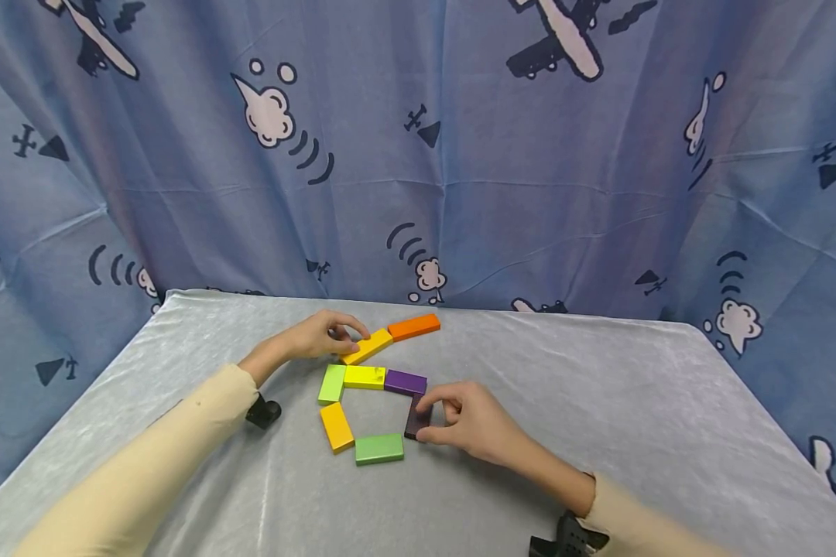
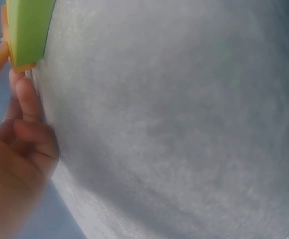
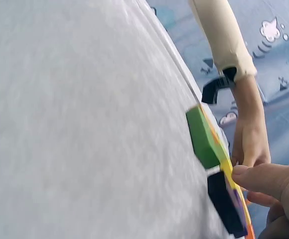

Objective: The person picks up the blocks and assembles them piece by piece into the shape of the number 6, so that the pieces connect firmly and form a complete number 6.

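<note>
Rectangular coloured blocks lie on the cloth. My left hand [image 1: 318,334] pinches a yellow-orange block [image 1: 371,347] between thumb and fingers; its far end meets an orange block [image 1: 415,326]. My right hand [image 1: 475,422] has its thumb and curled forefinger at a dark brown block [image 1: 414,424], whose right side they partly cover. That block is at the right of a ring with a purple block [image 1: 406,382], a yellow block [image 1: 364,377], a light green block [image 1: 331,384], another yellow-orange block [image 1: 337,428] and a green block [image 1: 379,449]. In the right wrist view the thumb overlaps the row of blocks.
A pale grey cloth [image 1: 599,402] covers the table. Behind it hangs a blue curtain [image 1: 501,193] printed with planes and clouds. Black wrist devices show at the left cuff [image 1: 263,412] and right cuff [image 1: 570,537]. Both forearms reach in from the front.
</note>
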Demonstrator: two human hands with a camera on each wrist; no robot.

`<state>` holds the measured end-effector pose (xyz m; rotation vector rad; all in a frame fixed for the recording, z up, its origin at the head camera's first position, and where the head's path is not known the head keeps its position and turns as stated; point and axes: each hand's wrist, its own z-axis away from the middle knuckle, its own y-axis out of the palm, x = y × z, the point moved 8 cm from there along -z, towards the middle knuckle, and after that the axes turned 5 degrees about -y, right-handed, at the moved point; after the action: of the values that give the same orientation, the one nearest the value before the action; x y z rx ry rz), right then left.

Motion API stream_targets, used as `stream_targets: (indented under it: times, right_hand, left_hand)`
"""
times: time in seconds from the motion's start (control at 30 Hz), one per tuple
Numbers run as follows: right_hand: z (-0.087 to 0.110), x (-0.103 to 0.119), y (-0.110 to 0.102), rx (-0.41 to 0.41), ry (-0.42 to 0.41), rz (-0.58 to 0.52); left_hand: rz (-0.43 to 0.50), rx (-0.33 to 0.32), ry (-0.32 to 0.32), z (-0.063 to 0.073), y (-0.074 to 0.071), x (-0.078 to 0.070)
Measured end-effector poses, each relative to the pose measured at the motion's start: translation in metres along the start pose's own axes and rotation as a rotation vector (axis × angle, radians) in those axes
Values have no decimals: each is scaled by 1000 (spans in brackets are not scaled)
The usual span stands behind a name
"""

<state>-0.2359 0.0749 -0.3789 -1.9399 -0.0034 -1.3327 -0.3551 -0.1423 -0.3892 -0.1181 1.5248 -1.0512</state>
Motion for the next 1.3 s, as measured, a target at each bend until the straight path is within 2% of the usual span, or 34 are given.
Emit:
stream_targets:
  times: [0.23, 0.7, 1.0, 1.3]
  right_hand:
    - [2, -9, -6, 8, -18, 12]
    - [-2, -15, 0, -9, 26, 32]
    - [0, -22, -10, -93, 74, 56]
    - [-3, -23, -9, -91, 94, 73]
  left_hand:
    - [-3, 1, -7, 0, 0, 1]
    - [-9, 3, -1, -1, 0, 0]
    - [-19, -3, -13, -1, 0, 2]
    - [-6, -2, -20, -1, 0, 2]
